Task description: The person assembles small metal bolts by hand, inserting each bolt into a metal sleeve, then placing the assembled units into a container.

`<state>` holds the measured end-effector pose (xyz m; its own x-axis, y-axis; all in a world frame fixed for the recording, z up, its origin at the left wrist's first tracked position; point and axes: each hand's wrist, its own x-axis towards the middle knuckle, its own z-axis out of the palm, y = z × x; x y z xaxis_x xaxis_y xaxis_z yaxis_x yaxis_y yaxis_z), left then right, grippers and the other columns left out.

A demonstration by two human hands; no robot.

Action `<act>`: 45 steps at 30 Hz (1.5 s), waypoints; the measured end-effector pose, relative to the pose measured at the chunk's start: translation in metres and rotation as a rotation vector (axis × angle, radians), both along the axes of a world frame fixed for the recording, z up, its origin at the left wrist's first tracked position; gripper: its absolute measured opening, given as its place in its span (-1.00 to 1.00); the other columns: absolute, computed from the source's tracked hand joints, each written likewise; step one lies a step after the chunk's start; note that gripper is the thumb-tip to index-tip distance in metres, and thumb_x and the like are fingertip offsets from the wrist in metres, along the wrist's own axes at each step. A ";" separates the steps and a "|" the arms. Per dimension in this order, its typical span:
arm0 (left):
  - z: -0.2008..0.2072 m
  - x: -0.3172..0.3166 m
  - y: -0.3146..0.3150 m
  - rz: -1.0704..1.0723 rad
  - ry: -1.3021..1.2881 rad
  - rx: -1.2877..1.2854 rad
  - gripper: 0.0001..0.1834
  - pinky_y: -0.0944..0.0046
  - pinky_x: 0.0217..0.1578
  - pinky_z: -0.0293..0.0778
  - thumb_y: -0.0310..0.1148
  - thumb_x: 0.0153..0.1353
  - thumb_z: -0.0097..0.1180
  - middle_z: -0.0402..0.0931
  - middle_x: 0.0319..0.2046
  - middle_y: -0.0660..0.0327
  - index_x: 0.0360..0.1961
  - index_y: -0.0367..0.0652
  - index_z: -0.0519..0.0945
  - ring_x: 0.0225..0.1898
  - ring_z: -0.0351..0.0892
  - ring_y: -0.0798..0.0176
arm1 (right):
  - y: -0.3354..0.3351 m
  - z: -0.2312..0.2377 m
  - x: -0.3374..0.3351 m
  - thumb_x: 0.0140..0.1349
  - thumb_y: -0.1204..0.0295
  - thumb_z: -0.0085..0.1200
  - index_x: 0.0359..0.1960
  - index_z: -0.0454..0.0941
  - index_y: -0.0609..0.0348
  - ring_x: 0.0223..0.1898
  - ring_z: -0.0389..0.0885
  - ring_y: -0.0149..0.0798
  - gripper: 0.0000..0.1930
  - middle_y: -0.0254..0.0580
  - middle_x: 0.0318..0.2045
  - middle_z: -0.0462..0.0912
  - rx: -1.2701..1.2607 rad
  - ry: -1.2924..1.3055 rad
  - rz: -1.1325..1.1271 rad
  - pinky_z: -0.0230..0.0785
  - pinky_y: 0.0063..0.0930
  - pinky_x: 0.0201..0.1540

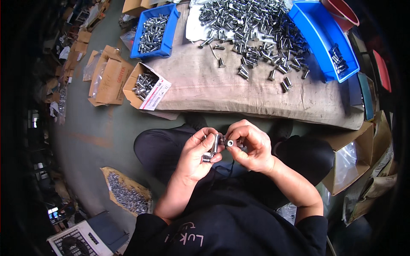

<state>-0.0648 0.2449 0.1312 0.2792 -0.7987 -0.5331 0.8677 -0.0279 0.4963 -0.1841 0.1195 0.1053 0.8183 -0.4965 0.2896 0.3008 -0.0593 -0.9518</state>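
Both hands up over my lap, just short of the near edge of the burlap-covered table [222,91]. My left hand [197,154] is curled around a few metal bolts [212,148], fingers closed on them, shafts pointing roughly up. My right hand [252,147] pinches a single small metal sleeve [230,143] between thumb and fingertips, bore end facing the camera, touching or nearly touching the top bolt in the left hand; can't tell which.

Room: the gap between my knees and the table's near edge is narrow. The near half of the table is bare cloth; the far half carries a spread pile of loose bolts [256,30], thinning out toward me. Open concrete floor left of the table.

Parts look bright zinc-grey, short, with a wider head at one end. The sleeve is a short cylinder with a dark hole.

Containers, relative to the table: blue bin [168,32] of bolts on its far left corner; a larger blue bin [318,34], nearly empty, on its right side; a red tub [341,13] beyond that. Open brown carton [132,87] of bolts with a white, red-printed label flap hangs off the left edge. More flattened brown cartons [109,74] further left. A brown box with clear liner bag [352,160] sits below the table's right end. A cardboard sheet of small parts [126,194] lies on the floor, near left.
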 end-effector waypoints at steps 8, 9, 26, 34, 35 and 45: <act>0.017 0.001 0.021 -0.001 -0.173 0.101 -0.75 0.45 -0.55 0.30 -0.34 0.25 -0.12 0.43 -0.41 0.21 -0.13 -0.27 0.42 -0.44 0.39 0.39 | 0.049 -0.022 0.022 -0.05 0.67 0.07 -0.31 0.47 0.28 -0.45 0.38 -0.51 -0.79 -0.24 -0.34 0.43 0.316 -0.220 -0.157 0.25 -0.67 -0.44; 0.018 0.002 0.024 0.011 -0.186 0.100 -0.74 0.45 -0.55 0.30 -0.33 0.26 -0.13 0.42 -0.41 0.20 -0.14 -0.28 0.42 -0.45 0.38 0.39 | 0.053 -0.023 0.024 -0.04 0.66 0.09 -0.32 0.48 0.30 -0.40 0.38 -0.53 -0.81 -0.24 -0.31 0.42 0.389 -0.248 -0.140 0.25 -0.68 -0.41; 0.007 0.001 0.037 0.023 0.022 0.141 -0.73 0.46 -0.60 0.27 -0.26 0.29 -0.21 0.40 -0.40 0.21 -0.15 -0.23 0.39 -0.47 0.33 0.42 | 0.058 -0.026 0.026 -0.14 0.60 0.23 -0.50 0.49 0.24 -0.51 0.36 -0.43 -0.84 -0.28 -0.50 0.45 0.320 -0.149 -0.207 0.26 -0.50 -0.18; -0.005 0.006 0.034 0.001 0.134 0.171 -0.73 0.46 -0.59 0.26 -0.23 0.28 -0.18 0.36 -0.44 0.27 -0.18 -0.20 0.40 -0.47 0.32 0.42 | 0.053 -0.029 0.035 -0.16 0.60 0.22 -0.52 0.50 0.18 -0.55 0.32 -0.46 -0.84 -0.32 -0.56 0.46 0.338 -0.095 -0.247 0.16 -0.59 -0.51; -0.004 0.009 0.033 -0.005 0.172 0.161 -0.74 0.46 -0.59 0.26 -0.22 0.27 -0.17 0.35 -0.45 0.28 -0.19 -0.18 0.40 -0.47 0.31 0.41 | 0.051 -0.026 0.038 -0.13 0.60 0.21 -0.51 0.48 0.18 -0.57 0.33 -0.49 -0.85 -0.33 -0.56 0.46 0.370 -0.067 -0.228 0.17 -0.63 -0.52; -0.026 0.034 0.053 0.185 0.262 0.077 -0.78 0.47 -0.63 0.18 -0.25 0.23 -0.08 0.32 -0.48 0.29 -0.18 -0.12 0.42 -0.50 0.27 0.38 | -0.016 -0.046 0.209 0.01 0.44 0.16 -0.51 0.48 0.22 -0.73 0.22 -0.61 -0.87 -0.44 -0.66 0.45 0.355 0.260 -0.294 0.05 -0.67 -0.69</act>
<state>-0.0303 0.2982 0.1050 0.2614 -0.7015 -0.6630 0.9594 0.1133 0.2583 0.0244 0.1032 0.0591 0.6523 -0.7463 -0.1323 0.0713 0.2342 -0.9696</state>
